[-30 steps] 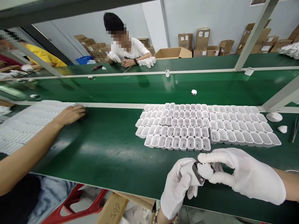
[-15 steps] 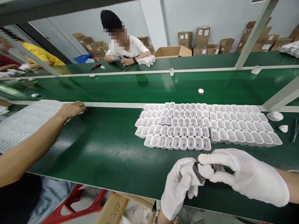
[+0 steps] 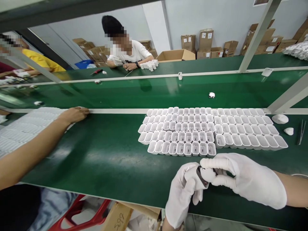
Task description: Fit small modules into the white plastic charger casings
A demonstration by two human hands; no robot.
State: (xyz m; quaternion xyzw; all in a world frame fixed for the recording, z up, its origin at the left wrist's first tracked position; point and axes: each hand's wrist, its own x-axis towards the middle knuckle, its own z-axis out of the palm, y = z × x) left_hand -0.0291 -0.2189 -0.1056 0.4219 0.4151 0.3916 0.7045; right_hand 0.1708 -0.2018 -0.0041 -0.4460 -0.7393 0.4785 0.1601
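Observation:
My left hand (image 3: 181, 195), in a white glove, is closed around a small white plastic housing (image 3: 192, 177), its open end facing right. My right hand (image 3: 243, 179), also gloved, pinches a rounded white piece with dark parts (image 3: 208, 174) between thumb and fingers. That piece sits against the housing's open end; how deep it goes in is hidden. Just beyond my hands stand rows of open white housings (image 3: 180, 148) on the green table (image 3: 115, 166). Some of them show a small dark slot inside.
Past the table's rail runs a green conveyor (image 3: 134, 93) carrying a small white-and-dark piece (image 3: 211, 95) and a white cup (image 3: 180, 76). At right lie tweezers (image 3: 301, 132) and a white rounded piece (image 3: 288, 131). A co-worker's arm (image 3: 45, 136) reaches in from the left beside stacked white parts (image 3: 29, 125).
The rounded piece in my right hand has come slightly closer to the housing. The items on the conveyor have drifted right. The view has shifted a little.

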